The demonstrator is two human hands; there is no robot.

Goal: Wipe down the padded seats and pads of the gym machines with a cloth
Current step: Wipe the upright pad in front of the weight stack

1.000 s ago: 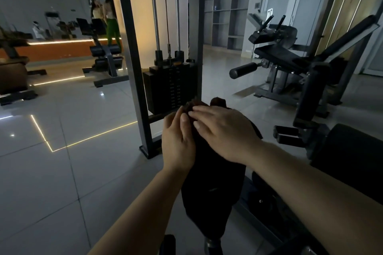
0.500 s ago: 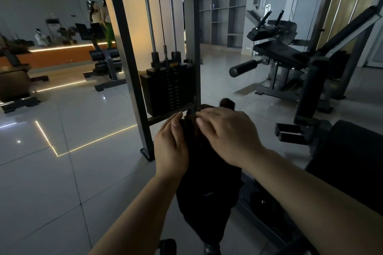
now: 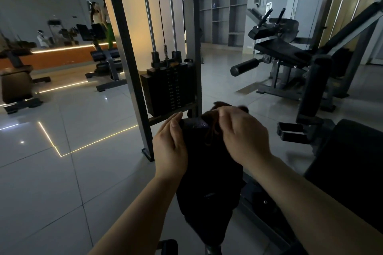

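I see two hands on one dark pad in the middle of the view. The room is dim, so the pad's edges are hard to make out, and its lower end is cut off at the bottom. The left hand lies flat against the pad's left side, fingers straight and together. The right hand is on the top of the pad with curled fingers, bunching a brown cloth; most of the cloth is hidden under this hand. Behind the pad stands one weight stack inside a grey frame, whose top is out of view. At right I count one bench machine and one more black pad, partly cut by the edge. At far left two benches are dark and unclear.
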